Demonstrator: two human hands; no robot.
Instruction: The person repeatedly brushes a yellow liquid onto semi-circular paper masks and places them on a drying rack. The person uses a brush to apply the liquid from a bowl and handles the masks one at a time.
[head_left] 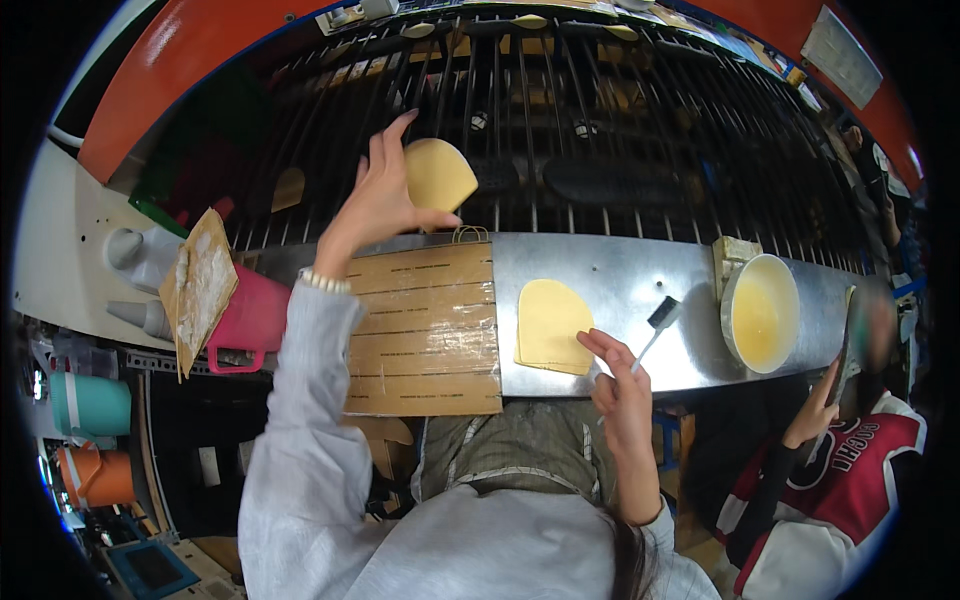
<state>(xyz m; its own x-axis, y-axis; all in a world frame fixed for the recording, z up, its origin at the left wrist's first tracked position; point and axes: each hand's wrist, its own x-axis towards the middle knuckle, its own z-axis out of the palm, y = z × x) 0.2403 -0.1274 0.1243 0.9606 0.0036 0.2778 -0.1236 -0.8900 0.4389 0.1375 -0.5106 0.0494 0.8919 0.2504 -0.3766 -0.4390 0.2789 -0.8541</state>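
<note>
The loose yellow piece [440, 178], flat with one rounded end, is at the near edge of the barred rack [523, 100], within the reach of the person's left hand [408, 165]; more of the same shape lie in a yellow stack [552, 318] on the metal bench [620, 265]. Each sheet looks thin and light, probably soft enough to flex yet firm enough to keep its outline; it seems unlikely to break, though a corner could crease if pinched hard, and any wet face would likely be slippery or tacky. The best hold would be a light one at opposite edges, leaving the broad face untouched; on the stack, a fingertip at a corner should help part the top sheet from those beneath. The left hand is spread wide, fingers reaching past the rounded end and thumb near the lower edge; whether it bears any of the piece's weight cannot be told. The right hand [618, 385] is partly closed around the slim handle of a dark-headed brush [664, 313], its first two fingers stretched out together, their tips at the right edge of the stack, seemingly touching it.
</note>
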